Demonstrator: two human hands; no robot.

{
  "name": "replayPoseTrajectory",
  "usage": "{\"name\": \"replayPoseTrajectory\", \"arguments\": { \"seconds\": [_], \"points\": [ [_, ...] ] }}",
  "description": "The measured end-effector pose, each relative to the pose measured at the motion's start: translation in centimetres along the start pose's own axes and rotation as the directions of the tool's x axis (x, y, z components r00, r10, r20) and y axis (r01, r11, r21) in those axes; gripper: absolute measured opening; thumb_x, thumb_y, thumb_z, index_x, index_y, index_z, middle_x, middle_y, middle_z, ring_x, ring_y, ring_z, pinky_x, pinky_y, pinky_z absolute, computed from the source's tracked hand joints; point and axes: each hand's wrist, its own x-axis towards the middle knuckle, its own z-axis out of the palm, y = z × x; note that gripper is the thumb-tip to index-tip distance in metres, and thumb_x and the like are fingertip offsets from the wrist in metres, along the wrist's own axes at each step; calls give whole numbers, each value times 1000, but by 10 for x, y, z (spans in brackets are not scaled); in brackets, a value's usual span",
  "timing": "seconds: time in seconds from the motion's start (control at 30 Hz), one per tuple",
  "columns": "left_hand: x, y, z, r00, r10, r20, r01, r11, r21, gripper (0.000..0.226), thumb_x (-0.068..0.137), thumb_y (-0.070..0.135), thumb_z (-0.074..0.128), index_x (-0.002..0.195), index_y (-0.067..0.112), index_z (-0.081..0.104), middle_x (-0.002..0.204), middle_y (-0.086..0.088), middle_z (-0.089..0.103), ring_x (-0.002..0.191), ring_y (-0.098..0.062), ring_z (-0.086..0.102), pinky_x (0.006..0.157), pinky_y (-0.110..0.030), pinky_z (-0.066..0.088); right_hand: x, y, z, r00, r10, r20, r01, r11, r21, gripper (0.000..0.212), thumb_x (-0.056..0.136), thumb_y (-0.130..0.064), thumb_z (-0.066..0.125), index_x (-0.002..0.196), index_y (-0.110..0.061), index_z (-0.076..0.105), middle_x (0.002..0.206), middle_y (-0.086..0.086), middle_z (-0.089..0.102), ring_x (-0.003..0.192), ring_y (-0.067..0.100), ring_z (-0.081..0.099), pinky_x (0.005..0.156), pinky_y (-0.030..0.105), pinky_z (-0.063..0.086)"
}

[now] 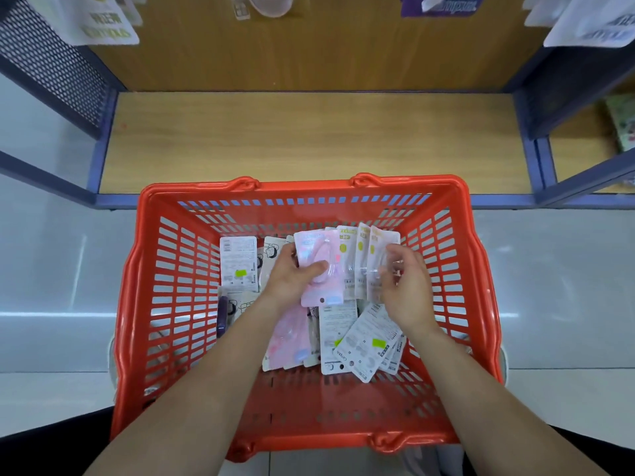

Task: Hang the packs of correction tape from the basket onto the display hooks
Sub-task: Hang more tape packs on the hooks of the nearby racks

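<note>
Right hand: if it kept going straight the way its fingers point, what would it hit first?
Likely the nearest of the fanned packs that the left hand holds. The right hand points up-left at them and may already touch one, though blur hides it.

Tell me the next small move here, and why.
Probably lift the bunch out of the red basket toward the display rack above: the left hand grips the pink pack, the right hand pinches the yellow-labelled packs, and both sit low inside the basket.
</note>
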Motion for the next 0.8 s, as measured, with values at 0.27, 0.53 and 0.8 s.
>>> {"name": "replayPoseTrajectory", "arguments": {
  "seconds": [0.27, 0.53, 0.8],
  "points": [
    [-4, -8, -37, 996, 72, -53, -60, 977, 207, 38, 94, 12, 72, 130, 16, 61, 113, -2, 70, 99, -21, 67, 72, -22, 52, 10, -3, 12, 973, 127, 191, -130, 992, 3, 39, 92, -35, 71, 128, -23, 63, 127, -2, 55, 118, 22, 55, 102, 46, 49],
    [-22, -10, -63, 972, 105, -209, -40, 955, 294, 62, 89, 26, 79, 143, 14, 52, 130, -3, 61, 117, -28, 60, 92, -38, 51, -21, -35, 24, 998, -28, 60, 37, 987, -153, 38, 91, -21, 71, 126, -13, 62, 118, 4, 57, 112, 26, 56, 94, 35, 45],
    [-63, -19, -93, 989, -106, -103, 130, 955, 267, 31, 84, 12, 83, 111, 3, 70, 100, -10, 73, 94, -33, 68, 74, -34, 56, -44, -45, 42, 870, 43, 492, 10, 994, -105, 18, 98, -22, 66, 116, -18, 64, 92, -12, 60, 87, 13, 61, 84, 34, 52]
  ]
}}
